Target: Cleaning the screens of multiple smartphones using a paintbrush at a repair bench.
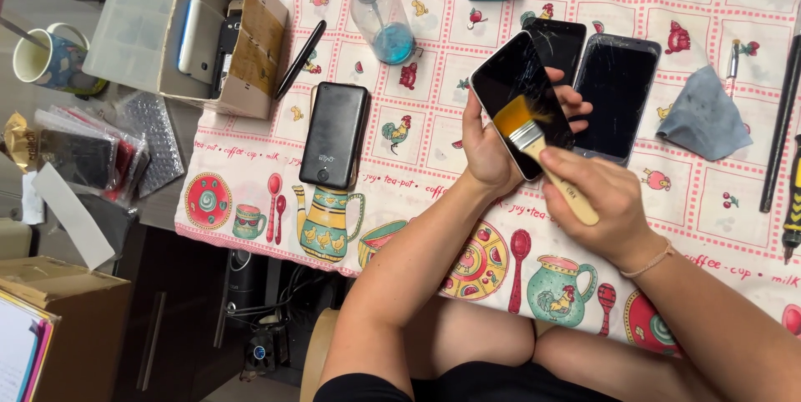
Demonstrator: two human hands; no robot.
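Note:
My left hand (pixel 492 148) holds a black smartphone (pixel 517 77) with a cracked screen, tilted up above the table. My right hand (pixel 596 198) grips a small paintbrush (pixel 534 135) by its wooden handle. The brush's yellow bristles rest on the phone's screen. Two more dark phones lie flat just behind: a smaller one (pixel 559 43) and a larger one (pixel 617 93) to its right.
A patterned tablecloth (pixel 417 177) covers the table. On it lie a black phone face down (pixel 334 135), a spray bottle with blue liquid (pixel 380 10), a black pen (pixel 300 58), a grey cloth (pixel 705 114), tools at the right edge (pixel 784 118). A cardboard box (pixel 225 35) and mug (pixel 46 56) stand at left.

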